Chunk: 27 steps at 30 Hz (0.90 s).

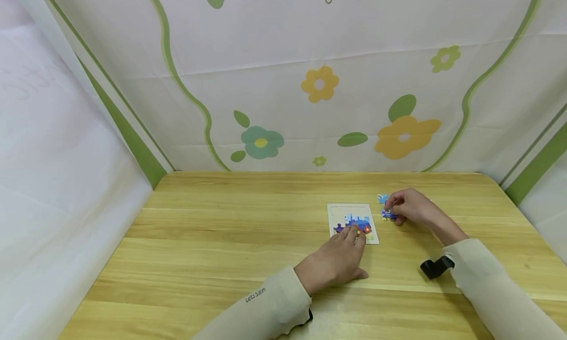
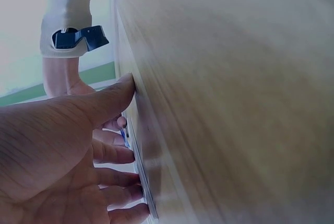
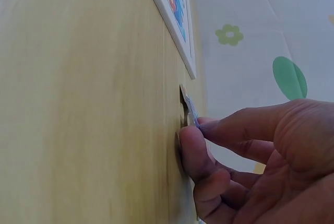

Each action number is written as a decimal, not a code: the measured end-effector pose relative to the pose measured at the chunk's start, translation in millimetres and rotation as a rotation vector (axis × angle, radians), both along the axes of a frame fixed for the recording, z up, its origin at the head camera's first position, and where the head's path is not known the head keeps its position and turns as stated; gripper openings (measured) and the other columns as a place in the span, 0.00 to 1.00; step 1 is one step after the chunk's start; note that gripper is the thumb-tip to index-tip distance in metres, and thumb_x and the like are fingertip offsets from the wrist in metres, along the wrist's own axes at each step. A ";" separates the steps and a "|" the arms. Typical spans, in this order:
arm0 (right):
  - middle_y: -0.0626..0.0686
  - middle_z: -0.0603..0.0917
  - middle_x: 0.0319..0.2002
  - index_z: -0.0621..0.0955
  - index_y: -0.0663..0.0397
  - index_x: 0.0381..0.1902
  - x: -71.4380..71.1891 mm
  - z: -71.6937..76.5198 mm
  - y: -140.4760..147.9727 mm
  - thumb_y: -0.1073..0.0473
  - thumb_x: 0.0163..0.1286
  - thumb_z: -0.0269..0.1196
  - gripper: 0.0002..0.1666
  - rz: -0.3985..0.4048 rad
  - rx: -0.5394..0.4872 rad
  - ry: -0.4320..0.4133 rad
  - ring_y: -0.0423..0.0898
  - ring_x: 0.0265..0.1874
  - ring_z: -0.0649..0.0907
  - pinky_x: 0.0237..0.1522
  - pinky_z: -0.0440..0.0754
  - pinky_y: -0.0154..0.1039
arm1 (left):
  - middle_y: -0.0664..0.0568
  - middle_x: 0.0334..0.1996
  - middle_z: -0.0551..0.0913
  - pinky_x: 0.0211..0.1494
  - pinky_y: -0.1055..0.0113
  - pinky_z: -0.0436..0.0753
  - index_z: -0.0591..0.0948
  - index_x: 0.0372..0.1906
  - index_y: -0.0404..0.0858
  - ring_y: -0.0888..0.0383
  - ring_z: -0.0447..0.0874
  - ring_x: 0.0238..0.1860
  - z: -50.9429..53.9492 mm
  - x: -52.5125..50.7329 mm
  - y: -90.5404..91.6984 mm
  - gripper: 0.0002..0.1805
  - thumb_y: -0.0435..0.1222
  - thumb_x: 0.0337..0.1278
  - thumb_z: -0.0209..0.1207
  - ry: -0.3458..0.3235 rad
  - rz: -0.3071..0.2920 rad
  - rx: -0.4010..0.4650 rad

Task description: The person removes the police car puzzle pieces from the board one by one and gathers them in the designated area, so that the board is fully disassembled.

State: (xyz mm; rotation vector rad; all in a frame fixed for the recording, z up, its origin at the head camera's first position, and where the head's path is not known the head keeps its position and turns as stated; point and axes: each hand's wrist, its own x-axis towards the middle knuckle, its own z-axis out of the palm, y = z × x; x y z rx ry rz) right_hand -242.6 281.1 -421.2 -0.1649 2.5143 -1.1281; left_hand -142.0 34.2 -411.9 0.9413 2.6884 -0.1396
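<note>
A: Is there any writing?

B: Yes. At the lower centre of the head view, the cream left sleeve (image 1: 276, 310) carries small dark lettering (image 1: 255, 294) that seems to read "LetsSlim". Faint letter-like marks on the white side cloth (image 1: 66, 148), at the upper left, are too pale to make out.

A: What are the surface and room like?

B: A yellowish wood-grain table (image 1: 199, 241) spreads across the lower half. Behind it, across the top, hangs a white backdrop (image 1: 266, 45) printed with orange, teal and green flowers, leaves and wavy green lines. Green stripes run down near both side edges.

A: And where is the puzzle?

B: Right of centre, in the lower half: a white-bordered puzzle board (image 1: 348, 205) lies flat on the table. Blue and purple pieces fill its lower part; pale backing shows above them.

A: How are the hands?

B: Apart from each other. The left hand (image 1: 336, 261) lays its extended fingers over the board's lower edge, thumb spread to the side. To the board's right, the right hand (image 1: 409, 207) pinches a small puzzle piece (image 3: 191, 108) between thumb and finger, tilted close to the tabletop. Another blue piece (image 1: 382, 199) lies just beside those fingers. A black wrist device (image 1: 436, 267) sits at the right cuff.
</note>
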 end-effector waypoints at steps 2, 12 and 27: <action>0.56 0.84 0.32 0.83 0.72 0.46 0.7 0.4 -0.2 0.72 0.74 0.55 0.11 0.001 0.008 -0.001 0.44 0.23 0.83 0.26 0.84 0.37 | 0.51 0.85 0.53 0.83 0.66 0.63 0.57 0.84 0.45 0.56 0.52 0.85 0.2 0.1 0.0 0.47 0.65 0.71 0.53 -0.002 0.001 0.000; 0.55 0.82 0.31 0.82 0.71 0.47 2.5 1.3 0.9 0.71 0.75 0.55 0.10 0.007 0.013 0.002 0.45 0.24 0.83 0.26 0.82 0.38 | 0.52 0.86 0.52 0.83 0.66 0.62 0.56 0.85 0.46 0.56 0.51 0.85 1.0 0.1 0.6 0.47 0.65 0.71 0.52 -0.009 0.004 -0.010; 0.53 0.82 0.28 0.81 0.70 0.42 2.8 -3.1 2.4 0.73 0.69 0.60 0.06 0.012 0.028 0.033 0.44 0.24 0.81 0.25 0.82 0.37 | 0.52 0.86 0.51 0.83 0.66 0.62 0.56 0.85 0.46 0.56 0.51 0.85 -0.7 0.2 0.6 0.47 0.65 0.72 0.51 -0.013 0.002 -0.013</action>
